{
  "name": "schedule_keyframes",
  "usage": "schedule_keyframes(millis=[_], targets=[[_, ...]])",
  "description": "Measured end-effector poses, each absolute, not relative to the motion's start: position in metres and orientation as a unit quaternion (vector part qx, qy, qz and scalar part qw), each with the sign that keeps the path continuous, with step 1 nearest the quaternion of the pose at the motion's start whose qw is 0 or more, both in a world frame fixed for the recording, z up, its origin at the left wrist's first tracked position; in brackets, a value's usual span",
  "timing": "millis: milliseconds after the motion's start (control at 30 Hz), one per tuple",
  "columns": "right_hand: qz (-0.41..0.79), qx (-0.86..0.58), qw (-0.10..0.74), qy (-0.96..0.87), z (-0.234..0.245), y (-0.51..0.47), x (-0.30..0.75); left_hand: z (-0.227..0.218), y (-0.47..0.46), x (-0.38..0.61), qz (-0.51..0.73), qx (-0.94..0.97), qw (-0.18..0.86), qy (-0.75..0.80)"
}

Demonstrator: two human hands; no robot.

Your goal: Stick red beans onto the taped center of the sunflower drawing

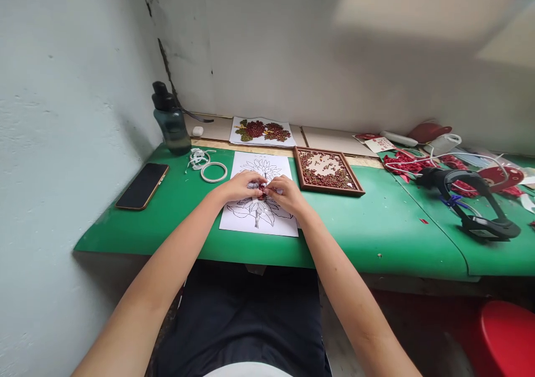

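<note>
A white sheet with a black line drawing of a flower [259, 216] lies on the green table [368, 232] in front of me. Both my hands rest on its middle, fingertips meeting. My left hand [240, 186] and my right hand [284, 192] are curled in a pinch over a small dark red spot on the drawing, too small to name. Just right of the sheet stands a brown wooden tray [328, 171] filled with reddish-brown beans.
A black phone [142, 185] lies at the left, with a dark water bottle [170, 120], white tape rolls [213, 171] and a finished bean picture [262, 131] behind. Red scraps, white cables and a black headset [476, 201] crowd the right. A red stool [501, 338] stands below.
</note>
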State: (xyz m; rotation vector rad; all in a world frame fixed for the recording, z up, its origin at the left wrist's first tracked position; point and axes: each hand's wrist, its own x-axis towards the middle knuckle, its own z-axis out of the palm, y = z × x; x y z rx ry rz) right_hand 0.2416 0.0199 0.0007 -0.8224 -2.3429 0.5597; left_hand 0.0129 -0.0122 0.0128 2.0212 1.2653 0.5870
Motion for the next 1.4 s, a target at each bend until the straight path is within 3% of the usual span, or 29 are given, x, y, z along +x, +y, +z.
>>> schedule_keyframes(millis=[267,600,867,1400], targets=[[0.095,-0.513,0.441,-0.730,0.006,0.061,0.292,0.018,-0.018,0.015,0.226,0.770,0.328,0.498],[0.070,-0.601,0.319,-0.730,-0.009,0.098,0.365,0.019,-0.020,0.017,0.228,0.776,0.313,0.498],[0.022,-0.588,0.292,-0.754,-0.012,0.092,0.355,0.011,-0.015,0.016,0.229,0.781,0.305,0.495],[0.059,-0.436,0.354,-0.825,-0.012,0.077,0.347,0.011,-0.015,0.013,0.247,0.775,0.317,0.488]])
